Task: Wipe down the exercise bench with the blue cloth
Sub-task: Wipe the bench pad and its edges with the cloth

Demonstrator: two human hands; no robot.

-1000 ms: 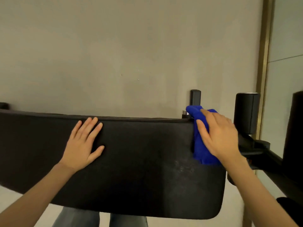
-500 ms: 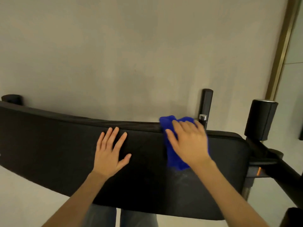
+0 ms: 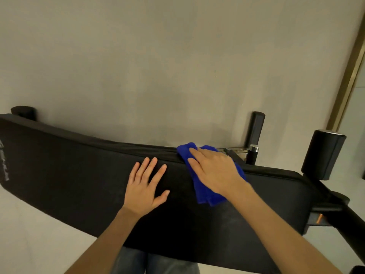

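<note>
Wiping step in hand. Blue cloth [image 3: 205,186] folded, lying on exercise bench [image 3: 79,175] pad toward 2 o'clock, draped over far edge. Right hand [image 3: 213,173] flat atop cloth, fingers [image 3: 194,153] extended, pressing rather than clasping. Left hand [image 3: 145,186] just beside at 9 o'clock, fingers splayed wide, bracing pad, holding nothing. Next move, by judgement: steady downward pressure, stroke toward 9 o'clock across unwiped pad, left hand cleared from path.

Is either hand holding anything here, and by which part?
The right hand presses the blue cloth flat onto the bench pad, covering its middle. The left hand lies open on the pad, holding nothing.
</note>
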